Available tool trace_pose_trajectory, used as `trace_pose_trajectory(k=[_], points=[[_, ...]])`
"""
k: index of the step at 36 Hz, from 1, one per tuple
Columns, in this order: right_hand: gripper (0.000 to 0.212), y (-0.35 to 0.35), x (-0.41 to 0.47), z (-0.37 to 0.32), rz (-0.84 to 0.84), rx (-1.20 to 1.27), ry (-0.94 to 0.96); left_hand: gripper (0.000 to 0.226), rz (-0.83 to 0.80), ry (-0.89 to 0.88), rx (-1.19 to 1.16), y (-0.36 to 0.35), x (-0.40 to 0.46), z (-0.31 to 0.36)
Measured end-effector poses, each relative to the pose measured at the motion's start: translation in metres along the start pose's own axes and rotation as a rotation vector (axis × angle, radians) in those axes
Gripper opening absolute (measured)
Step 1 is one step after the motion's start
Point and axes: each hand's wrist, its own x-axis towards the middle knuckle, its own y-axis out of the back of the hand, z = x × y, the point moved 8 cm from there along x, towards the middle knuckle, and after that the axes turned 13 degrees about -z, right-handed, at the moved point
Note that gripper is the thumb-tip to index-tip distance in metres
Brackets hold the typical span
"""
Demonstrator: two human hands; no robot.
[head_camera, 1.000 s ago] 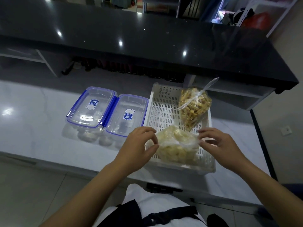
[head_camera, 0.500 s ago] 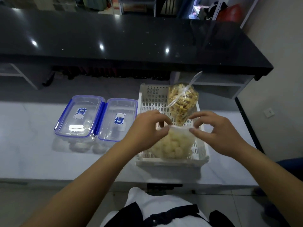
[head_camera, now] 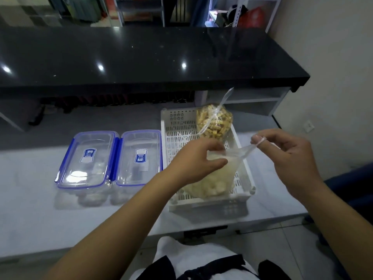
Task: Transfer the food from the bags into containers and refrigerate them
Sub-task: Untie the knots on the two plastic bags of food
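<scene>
left hand (head_camera: 198,162) curled in a grip; right hand (head_camera: 286,152) raised, apparently pinching with thumb and forefinger.

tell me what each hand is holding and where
Both hold the bag of pale food in the white basket. The left hand grips its neck; the right hand pinches the stretched-out tail of plastic at the top.
</scene>
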Motion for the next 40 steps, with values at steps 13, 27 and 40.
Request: trace_pose_trajectory(k=[13, 27, 40], points=[[0.017, -0.013, -0.011, 0.021, 0.066, 0.661, -0.332, 0.005, 0.187, 0.004, -0.585, 0.071, -0.028, -0.036], [0.029, -0.022, -0.005, -0.013, 0.035, 0.659, -0.336, 0.052, 0.06, -0.007, -0.024, 0.039, -0.009, -0.004], [0.031, 0.006, 0.021, -0.022, 0.093, 0.842, -0.417, 0.026, 0.194, -0.051, -1.038, 0.086, -0.017, -0.036]])
